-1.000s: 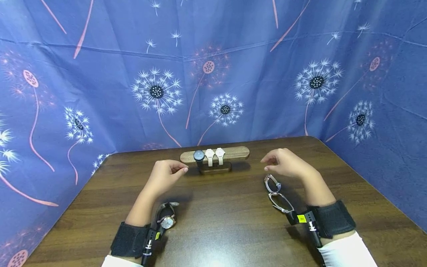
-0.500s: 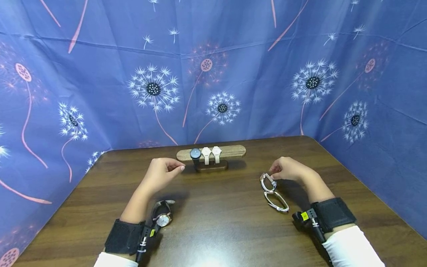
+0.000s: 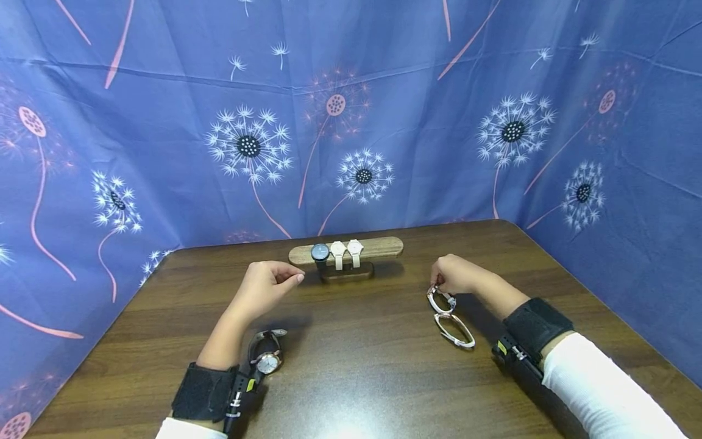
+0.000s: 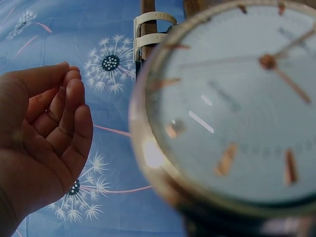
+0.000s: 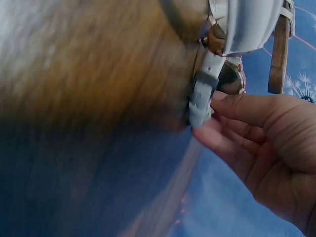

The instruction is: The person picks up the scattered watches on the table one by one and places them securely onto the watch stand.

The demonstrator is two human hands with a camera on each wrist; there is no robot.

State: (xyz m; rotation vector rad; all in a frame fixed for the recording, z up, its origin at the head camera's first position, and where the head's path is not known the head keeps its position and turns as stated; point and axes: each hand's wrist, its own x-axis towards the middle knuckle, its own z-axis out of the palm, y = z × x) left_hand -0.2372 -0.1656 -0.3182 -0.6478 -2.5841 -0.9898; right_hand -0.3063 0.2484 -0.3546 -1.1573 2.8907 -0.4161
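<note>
My right hand [image 3: 457, 274] is at the farther of two white-strapped watches lying on their sides on the right of the table. In the right wrist view, its thumb and fingers pinch this white-strapped watch [image 5: 202, 94] at the case and strap. The nearer white-strapped watch [image 3: 462, 342] lies just in front of it, its strap closed in a loop. My left hand [image 3: 263, 289] hovers left of the watch stand, fingers loosely curled and holding nothing. A dark-strapped watch with a white dial [image 3: 267, 364] lies beside my left wrist and looms large in the left wrist view.
A wooden watch stand [image 3: 384, 247] is at the back of the table [image 3: 373, 341]. It carries a black watch [image 3: 320, 252] and two white watches, one of them a white watch [image 3: 354, 247] nearest its middle. A blue dandelion-print cloth [image 3: 428, 152] hangs behind.
My right hand has come down onto the farther white-strapped watch and closed its fingers at its top. My left hand has stayed nearly still. The head view has shifted slightly.
</note>
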